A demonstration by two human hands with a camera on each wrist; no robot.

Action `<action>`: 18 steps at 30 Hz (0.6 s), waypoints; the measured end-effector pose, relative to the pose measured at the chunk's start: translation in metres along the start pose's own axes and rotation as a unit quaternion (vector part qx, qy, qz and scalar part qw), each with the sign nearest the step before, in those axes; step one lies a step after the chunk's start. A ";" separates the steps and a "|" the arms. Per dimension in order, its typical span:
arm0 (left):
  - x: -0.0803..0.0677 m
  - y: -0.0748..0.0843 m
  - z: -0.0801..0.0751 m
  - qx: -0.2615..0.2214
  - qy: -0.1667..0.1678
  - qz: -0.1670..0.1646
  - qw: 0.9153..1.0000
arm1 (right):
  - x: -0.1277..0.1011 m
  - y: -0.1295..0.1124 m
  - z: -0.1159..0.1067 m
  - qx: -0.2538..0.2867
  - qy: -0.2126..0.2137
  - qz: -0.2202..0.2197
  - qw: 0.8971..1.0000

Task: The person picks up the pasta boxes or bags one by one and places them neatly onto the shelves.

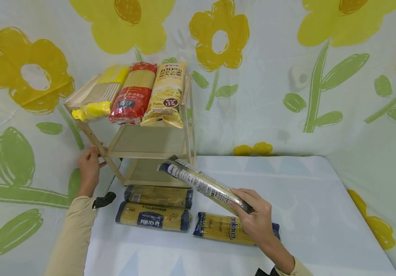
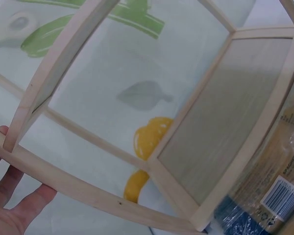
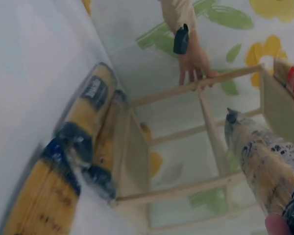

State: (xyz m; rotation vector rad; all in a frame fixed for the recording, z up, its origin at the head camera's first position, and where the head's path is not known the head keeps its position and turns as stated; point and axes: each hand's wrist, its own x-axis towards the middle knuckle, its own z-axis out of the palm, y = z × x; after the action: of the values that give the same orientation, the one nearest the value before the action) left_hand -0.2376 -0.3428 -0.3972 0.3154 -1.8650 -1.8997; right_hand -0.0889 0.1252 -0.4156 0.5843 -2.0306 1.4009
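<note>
A light wooden three-tier rack (image 1: 149,140) stands at the back left of the table. My left hand (image 1: 89,163) grips its front left post (image 2: 63,183); in the right wrist view the left hand (image 3: 193,66) is on the same post. My right hand (image 1: 256,218) holds a long spaghetti pack (image 1: 203,186) by its near end, the far end pointing at the rack's lower shelves; the pack (image 3: 264,169) fills the right wrist view's right side. Three noodle packs (image 1: 137,94) lie on the top shelf. Three spaghetti packs lie on the table: two (image 1: 154,209) in front of the rack, one (image 1: 223,228) under my right hand.
The table (image 1: 308,207) has a white cloth, and a flower-print sheet (image 1: 287,76) hangs behind and to both sides. The rack's middle shelf (image 1: 151,140) and bottom shelf (image 1: 149,172) hold nothing.
</note>
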 end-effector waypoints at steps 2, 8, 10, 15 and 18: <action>0.001 0.000 -0.001 0.001 -0.003 0.009 1.000 | 0.008 -0.006 0.009 0.005 0.014 -0.009 1.000; 0.001 0.002 -0.002 0.009 -0.007 0.028 1.000 | 0.032 -0.016 0.040 -0.037 0.056 -0.032 0.997; 0.001 0.001 -0.001 0.005 -0.009 0.025 1.000 | 0.036 -0.018 0.049 -0.072 0.060 -0.035 0.995; 0.002 0.001 0.000 -0.007 -0.006 0.019 1.000 | 0.041 -0.023 0.064 -0.174 0.030 -0.021 0.984; 0.001 -0.001 -0.001 -0.009 -0.004 0.020 1.000 | 0.044 -0.029 0.071 -0.242 -0.026 0.000 0.970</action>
State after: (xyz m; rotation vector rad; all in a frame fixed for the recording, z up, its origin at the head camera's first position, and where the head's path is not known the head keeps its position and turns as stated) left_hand -0.2380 -0.3440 -0.3982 0.2646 -1.8436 -1.8935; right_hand -0.1174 0.0478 -0.3847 0.4075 -2.3015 0.8408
